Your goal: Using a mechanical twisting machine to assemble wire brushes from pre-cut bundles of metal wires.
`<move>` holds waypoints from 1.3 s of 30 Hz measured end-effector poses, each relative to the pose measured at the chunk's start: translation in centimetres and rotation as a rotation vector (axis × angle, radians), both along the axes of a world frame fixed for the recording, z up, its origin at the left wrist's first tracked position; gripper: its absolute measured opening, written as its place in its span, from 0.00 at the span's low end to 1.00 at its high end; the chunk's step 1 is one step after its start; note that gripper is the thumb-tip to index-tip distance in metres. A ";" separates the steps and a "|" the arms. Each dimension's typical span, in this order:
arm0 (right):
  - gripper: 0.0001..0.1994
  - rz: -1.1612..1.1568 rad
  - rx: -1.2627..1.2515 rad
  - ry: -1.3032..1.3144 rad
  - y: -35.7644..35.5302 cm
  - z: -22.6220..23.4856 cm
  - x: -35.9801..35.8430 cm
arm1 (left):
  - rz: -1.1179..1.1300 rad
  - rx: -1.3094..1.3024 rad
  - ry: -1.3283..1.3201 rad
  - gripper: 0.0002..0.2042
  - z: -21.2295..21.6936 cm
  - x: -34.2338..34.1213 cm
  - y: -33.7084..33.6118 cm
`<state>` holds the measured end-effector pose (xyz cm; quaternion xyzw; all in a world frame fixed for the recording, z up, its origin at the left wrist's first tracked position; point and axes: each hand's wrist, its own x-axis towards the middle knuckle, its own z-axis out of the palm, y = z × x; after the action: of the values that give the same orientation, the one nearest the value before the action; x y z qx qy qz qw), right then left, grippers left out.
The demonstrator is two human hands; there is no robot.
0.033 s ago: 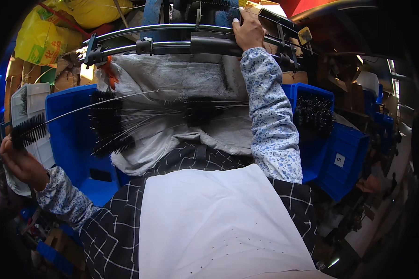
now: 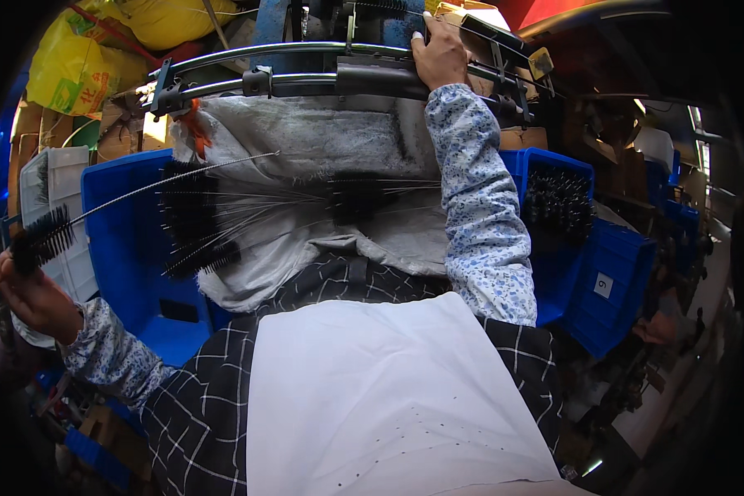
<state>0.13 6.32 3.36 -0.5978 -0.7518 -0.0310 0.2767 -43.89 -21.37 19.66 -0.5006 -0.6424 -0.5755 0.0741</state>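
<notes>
My left hand (image 2: 37, 302), out at the far left, is closed around the bristle end of a tube brush (image 2: 41, 240). Its black bristles stand above my fingers, and its bare twisted-wire stem slants up to the right, ending in the air. My right hand (image 2: 441, 54) is at the metal rails (image 2: 298, 83) of a machine, fingers bent and thumb by the rail. A thin wire runs past its fingertips; what lies under the fingers is hidden. Between my arms, more black tube brushes (image 2: 360, 198) lie on a grey-white cloth (image 2: 306, 132), wire stems fanned out.
A blue bin (image 2: 112, 215) stands at left beside a pale grey crate (image 2: 66, 178). On the right are a blue bin (image 2: 546, 155) with black bristly pieces and another blue bin (image 2: 608, 281). Yellow bags (image 2: 66, 74) lie at the back left.
My left hand has moved slightly to the left and down, carrying the tube brush with it. My right hand stays at the rails, nearly unmoved.
</notes>
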 end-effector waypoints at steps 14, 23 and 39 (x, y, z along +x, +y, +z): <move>0.17 -0.029 -0.128 0.095 -1.0 1.1 -7.3 | 0.051 -0.099 0.395 0.09 -1.8 2.4 -2.0; 0.19 -0.056 -0.136 -0.019 -1.3 1.6 -7.9 | -0.127 -0.147 -0.188 0.11 -1.1 7.3 0.9; 0.18 0.024 -0.216 -0.001 2.1 0.3 3.1 | 0.055 -0.116 0.106 0.11 -2.2 5.9 1.2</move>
<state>3.20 8.41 3.67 -0.6151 -0.7580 0.0533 0.2103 -37.98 -20.13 17.43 -0.5161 -0.6832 -0.5078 0.0945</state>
